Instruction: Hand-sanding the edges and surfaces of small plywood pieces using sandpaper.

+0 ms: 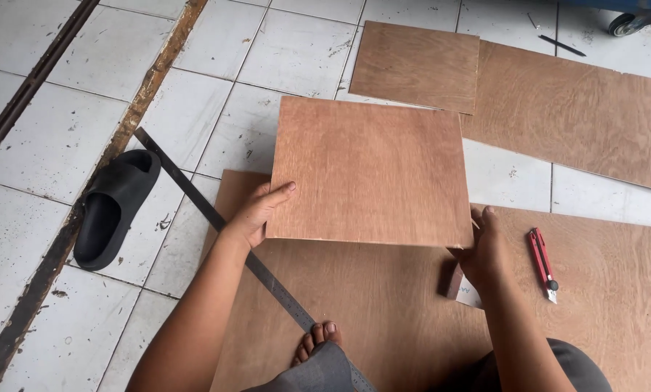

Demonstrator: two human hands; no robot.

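While both hands grip it: the plywood panel [373, 170] is held up off the larger sheet, in the middle of the view.
Panel look: reddish-brown wood, fine grain, near-square rectangle, thin pale lower edge, no markings on the face.
Panel axis: slightly longer side runs left to right; the far edge tips away from the person, the near edge faces them.
Left hand [256, 214]: at the panel's lower left corner, thumb on top, fingers tucked under the edge and pinching it.
Right hand [485, 250]: at the lower right corner, fingers curled around the edge, mostly hidden beneath.
Labels: a small white paper patch [469, 296] shows by the right wrist; its print is too small to tell.
Large plywood sheet [383, 312]: lies flat on the floor beneath the panel.
Steel ruler [217, 218]: long, dark, diagonal across the sheet's left corner, under a bare foot [318, 340].
Utility knife [543, 263]: red, lying on the sheet, right of the right hand.
Black slipper [115, 207]: on white floor tiles [42, 152], left.
Other boards [558, 101]: two lying flat, farther off, upper right.
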